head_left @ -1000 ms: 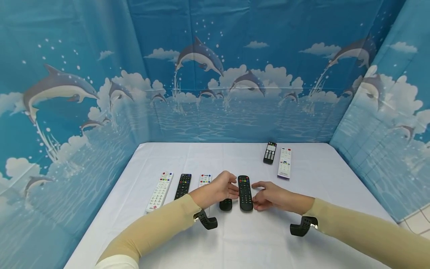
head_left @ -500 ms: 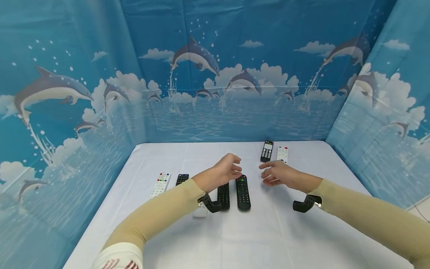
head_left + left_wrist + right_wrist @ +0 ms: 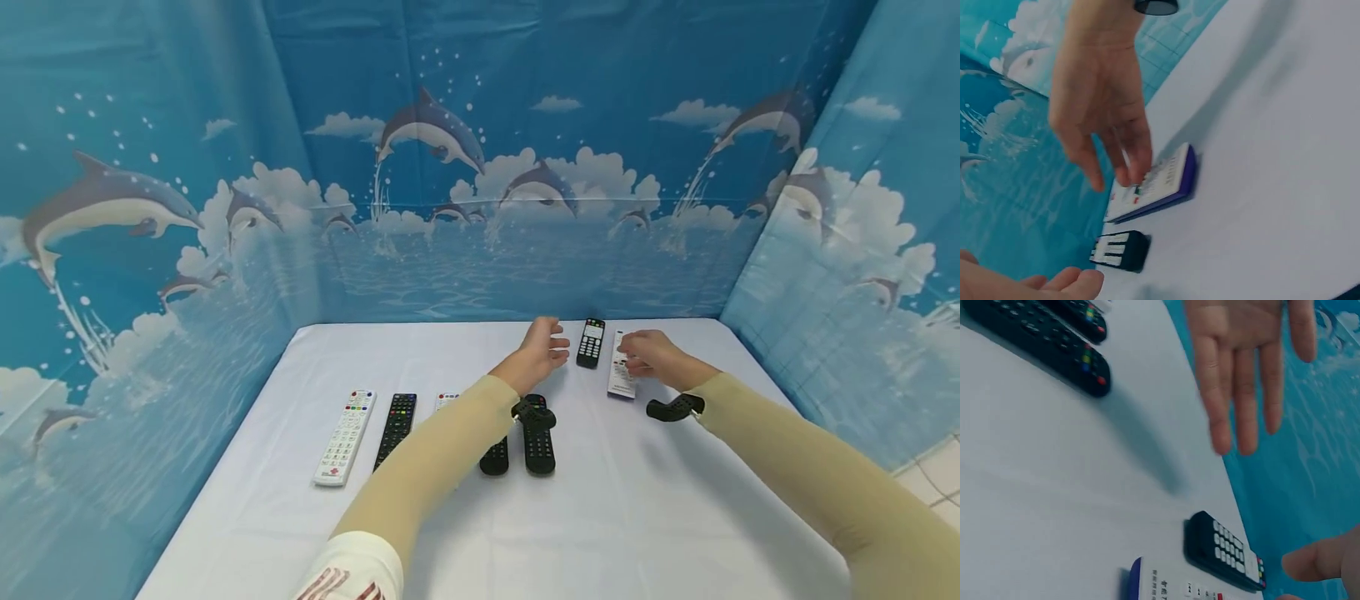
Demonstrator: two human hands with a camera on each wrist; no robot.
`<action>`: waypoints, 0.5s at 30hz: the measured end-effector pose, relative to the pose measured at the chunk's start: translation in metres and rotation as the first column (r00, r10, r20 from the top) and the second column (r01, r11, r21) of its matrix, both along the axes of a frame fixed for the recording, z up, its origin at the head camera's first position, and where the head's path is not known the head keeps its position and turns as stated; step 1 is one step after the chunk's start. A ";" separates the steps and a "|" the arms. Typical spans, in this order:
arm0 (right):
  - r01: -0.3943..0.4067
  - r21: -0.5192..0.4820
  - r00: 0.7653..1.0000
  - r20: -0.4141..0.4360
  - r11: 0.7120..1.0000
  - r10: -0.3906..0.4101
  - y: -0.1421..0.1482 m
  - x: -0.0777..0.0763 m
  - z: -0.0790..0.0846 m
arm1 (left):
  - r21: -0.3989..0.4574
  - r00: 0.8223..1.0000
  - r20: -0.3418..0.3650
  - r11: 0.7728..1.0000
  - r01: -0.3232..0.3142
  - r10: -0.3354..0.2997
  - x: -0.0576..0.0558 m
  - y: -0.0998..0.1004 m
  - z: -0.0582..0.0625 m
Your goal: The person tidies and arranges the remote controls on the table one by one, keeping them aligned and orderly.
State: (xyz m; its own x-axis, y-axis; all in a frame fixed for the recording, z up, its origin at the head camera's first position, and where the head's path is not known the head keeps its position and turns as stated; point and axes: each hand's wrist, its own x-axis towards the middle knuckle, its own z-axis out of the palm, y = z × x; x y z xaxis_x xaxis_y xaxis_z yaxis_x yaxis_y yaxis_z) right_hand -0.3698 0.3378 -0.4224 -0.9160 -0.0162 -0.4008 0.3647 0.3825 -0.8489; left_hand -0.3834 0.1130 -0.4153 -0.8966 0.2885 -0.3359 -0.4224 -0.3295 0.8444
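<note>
Though over the far white remote (image 3: 621, 387), right hand (image 3: 657, 357) unclasped, left hand (image 3: 542, 350) likewise, small black remote (image 3: 590, 343) between.

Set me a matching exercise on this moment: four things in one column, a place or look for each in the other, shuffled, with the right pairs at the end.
1. small black remote
2. right hand
3. curtain
4. left hand

A. blue, printed with dolphins
B. fingers straight, above the table
C. lying flat, black with white keys
D. nearest the purple-sided white remote

Pairs: 1-C, 2-D, 3-A, 4-B
</note>
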 end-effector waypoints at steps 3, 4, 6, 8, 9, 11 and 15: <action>0.048 -0.005 0.999 0.000 0.999 -0.048 0.003 -0.006 -0.003 | 0.043 1.000 0.023 0.999 0.004 -0.005 -0.003 0.011 -0.012; 0.066 0.007 0.998 -0.008 0.998 -0.066 0.004 -0.008 -0.004 | 0.053 1.000 0.028 0.999 0.009 -0.011 -0.004 0.015 -0.015; 0.120 0.027 0.992 -0.028 0.992 -0.119 0.005 -0.012 -0.004 | 0.073 0.999 0.034 0.997 0.012 -0.015 -0.005 0.021 -0.020; 0.155 0.054 0.987 -0.049 0.986 -0.152 0.006 -0.017 -0.004 | 0.084 0.999 0.033 0.996 -0.001 -0.001 -0.007 0.026 -0.025; 0.170 0.065 0.985 -0.055 0.983 -0.167 0.007 -0.019 -0.004 | 0.088 0.999 0.032 0.996 -0.017 0.014 -0.009 0.028 -0.027; 0.187 0.080 0.981 -0.061 0.979 -0.183 0.008 -0.023 -0.005 | 0.089 0.999 0.033 0.995 -0.042 0.039 -0.012 0.031 -0.031; 0.187 0.116 0.982 -0.043 0.976 -0.183 0.010 -0.026 -0.011 | 0.099 0.997 0.048 0.993 -0.061 0.056 -0.017 0.033 -0.042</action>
